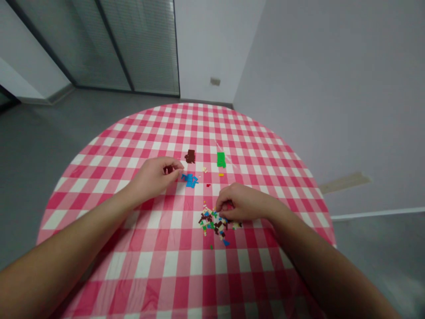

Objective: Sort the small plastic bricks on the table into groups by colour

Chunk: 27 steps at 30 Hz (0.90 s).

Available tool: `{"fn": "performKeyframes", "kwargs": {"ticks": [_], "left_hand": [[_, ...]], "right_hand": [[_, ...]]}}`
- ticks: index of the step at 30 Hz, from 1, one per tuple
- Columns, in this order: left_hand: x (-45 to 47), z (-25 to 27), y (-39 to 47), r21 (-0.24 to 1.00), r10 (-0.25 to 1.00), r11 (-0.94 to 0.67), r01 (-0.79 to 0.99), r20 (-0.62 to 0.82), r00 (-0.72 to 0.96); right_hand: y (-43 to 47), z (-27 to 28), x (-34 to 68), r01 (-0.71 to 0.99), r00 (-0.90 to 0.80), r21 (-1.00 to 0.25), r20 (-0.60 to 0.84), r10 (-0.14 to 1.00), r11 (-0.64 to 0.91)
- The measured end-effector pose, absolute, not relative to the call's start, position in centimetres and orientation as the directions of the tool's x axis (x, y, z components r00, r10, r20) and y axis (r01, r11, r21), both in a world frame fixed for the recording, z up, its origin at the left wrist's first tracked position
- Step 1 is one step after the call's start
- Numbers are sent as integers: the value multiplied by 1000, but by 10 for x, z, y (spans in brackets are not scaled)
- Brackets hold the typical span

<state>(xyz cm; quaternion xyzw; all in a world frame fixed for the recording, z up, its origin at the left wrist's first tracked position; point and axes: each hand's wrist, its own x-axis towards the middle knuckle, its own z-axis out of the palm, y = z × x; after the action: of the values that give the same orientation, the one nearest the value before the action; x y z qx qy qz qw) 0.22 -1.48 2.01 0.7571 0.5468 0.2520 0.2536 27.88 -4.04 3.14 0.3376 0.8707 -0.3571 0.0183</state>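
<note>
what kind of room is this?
Probably an office or meeting room: there's a dark-framed glass partition with slatted blinds, a plain grey floor and a bare pale wall.

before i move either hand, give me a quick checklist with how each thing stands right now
1. Left hand by the blue pieces: ok, fingertips at their left edge.
2. Right hand at the mixed pile: ok, fingers at its far right side.
3. A piece pinched in either hand: cannot tell, too small and partly hidden.
4. Blue pieces apart from the brown pieces: ok, a gap shows between them.
5. Mixed pile sorted by colour: not ok, brown, blue, green and pale bits lie jumbled.
6. No strays around the pile: not ok, a green bit lies apart on the near side.
</note>
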Motion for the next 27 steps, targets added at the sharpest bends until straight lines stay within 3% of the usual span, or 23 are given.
{"fn": "performKeyframes", "kwargs": {"ticks": [4,15,22,27], "left_hand": [[-12,13,3,582,975,-219,783,97,200],[-18,7,17,451,963,-250,857,24,268],[-15,8,8,516,958,-286,808,131,255],[5,11,-13,626,901,-431,650,256,350]], "right_hand": [[-40,30,278,610,-764,-609,-282,581,507],[-37,25,279,565,-723,-712,-186,665,416],[-34,12,274,486,-465,-810,78,882,328],[-34,3,269,335,-342,-931,21,940,143]]}}
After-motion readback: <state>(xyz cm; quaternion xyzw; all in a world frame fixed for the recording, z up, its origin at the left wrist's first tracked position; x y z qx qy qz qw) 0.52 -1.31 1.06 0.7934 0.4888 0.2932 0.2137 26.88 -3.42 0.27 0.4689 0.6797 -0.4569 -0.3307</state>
